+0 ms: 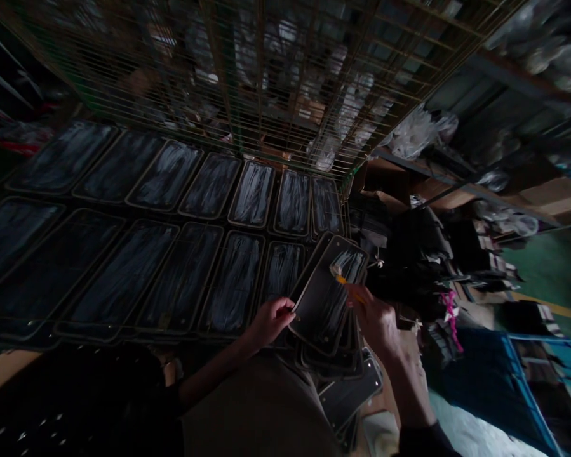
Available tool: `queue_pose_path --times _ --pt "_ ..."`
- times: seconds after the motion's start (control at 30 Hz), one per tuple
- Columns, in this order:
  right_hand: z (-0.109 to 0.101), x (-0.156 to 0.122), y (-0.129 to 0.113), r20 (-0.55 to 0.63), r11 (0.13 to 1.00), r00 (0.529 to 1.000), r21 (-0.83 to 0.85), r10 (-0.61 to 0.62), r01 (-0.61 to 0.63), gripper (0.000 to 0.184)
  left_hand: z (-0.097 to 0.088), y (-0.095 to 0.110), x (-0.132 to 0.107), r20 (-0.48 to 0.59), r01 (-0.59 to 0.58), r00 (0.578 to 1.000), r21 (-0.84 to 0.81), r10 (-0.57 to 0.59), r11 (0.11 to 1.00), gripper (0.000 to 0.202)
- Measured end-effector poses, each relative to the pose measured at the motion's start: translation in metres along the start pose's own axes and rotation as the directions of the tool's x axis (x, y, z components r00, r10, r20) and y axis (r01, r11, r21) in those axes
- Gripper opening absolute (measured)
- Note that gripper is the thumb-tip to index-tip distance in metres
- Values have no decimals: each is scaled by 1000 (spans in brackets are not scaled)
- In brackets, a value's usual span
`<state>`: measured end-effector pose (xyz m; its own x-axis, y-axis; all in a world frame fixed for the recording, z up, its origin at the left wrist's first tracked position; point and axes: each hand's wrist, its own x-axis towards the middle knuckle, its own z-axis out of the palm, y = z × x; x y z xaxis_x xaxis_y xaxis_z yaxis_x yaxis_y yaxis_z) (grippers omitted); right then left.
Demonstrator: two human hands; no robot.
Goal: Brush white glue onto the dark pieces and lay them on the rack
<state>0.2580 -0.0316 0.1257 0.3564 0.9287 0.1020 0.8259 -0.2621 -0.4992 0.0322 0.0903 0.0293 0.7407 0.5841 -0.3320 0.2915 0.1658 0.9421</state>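
A dark rectangular panel with rounded corners point(315, 297) lies tilted on top of a stack of similar panels point(309, 360). My left hand point(272, 319) pinches its left edge between thumb and fingers. In my right hand point(376, 320) is a brush point(339, 275) with a yellow handle, its pale bristles touching the panel's upper part. Whitish streaks run down the right side of that panel, while its left side stays dark. My right fingers hide part of the brush handle.
Two rows of streaked dark panels point(237, 279) spread to the left. Behind them rises a wire mesh cage point(228, 82) with bagged items beyond. To the right are a cardboard box point(385, 181), dark stacked pieces point(421, 244) and a blue-framed crate point(518, 374). A pale container point(380, 431) sits below.
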Motion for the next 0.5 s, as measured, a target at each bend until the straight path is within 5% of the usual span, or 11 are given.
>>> queue_pose_path --times 0.13,0.27,0.4,0.5 --pt "-7 -47 -42 231 982 972 170 46 -87 27 -1 3 -2 7 -12 1000 -39 12 999 25" --pt "-15 -72 -57 386 911 912 309 142 -272 26 -2 6 -2 35 1 999 -32 0 999 26" --pt "-12 -51 -44 409 823 903 461 135 -332 27 -1 0 -1 31 -13 999 -25 13 1000 28" --pt "-4 -18 -19 276 791 950 546 143 -278 27 1 -4 2 14 -6 1000 -13 6 1000 28"
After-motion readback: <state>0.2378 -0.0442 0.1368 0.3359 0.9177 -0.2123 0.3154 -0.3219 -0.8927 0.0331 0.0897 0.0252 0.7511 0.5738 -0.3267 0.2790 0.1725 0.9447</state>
